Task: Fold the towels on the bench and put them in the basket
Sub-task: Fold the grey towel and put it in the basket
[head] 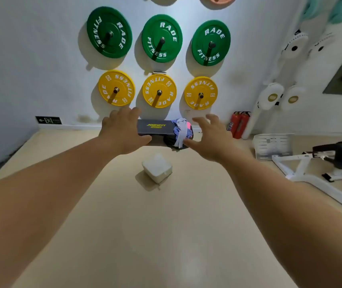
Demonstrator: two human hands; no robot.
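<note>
A dark padded bench (155,127) with yellow lettering stands by the far wall. A crumpled pile of towels (181,128), lilac, white and pink, lies on its right end and hangs over the side. A white basket (157,170) sits on the floor in front of the bench. Both my arms stretch forward. My left hand (122,132) is spread in front of the bench's left end and holds nothing. My right hand (208,138) hovers just right of the towels with fingers spread, also holding nothing.
Green and yellow weight plates (159,93) hang on the wall behind the bench. Two red fire extinguishers (238,124) stand at the right. A white perforated crate (273,146) and a white machine frame (311,173) occupy the floor on the right.
</note>
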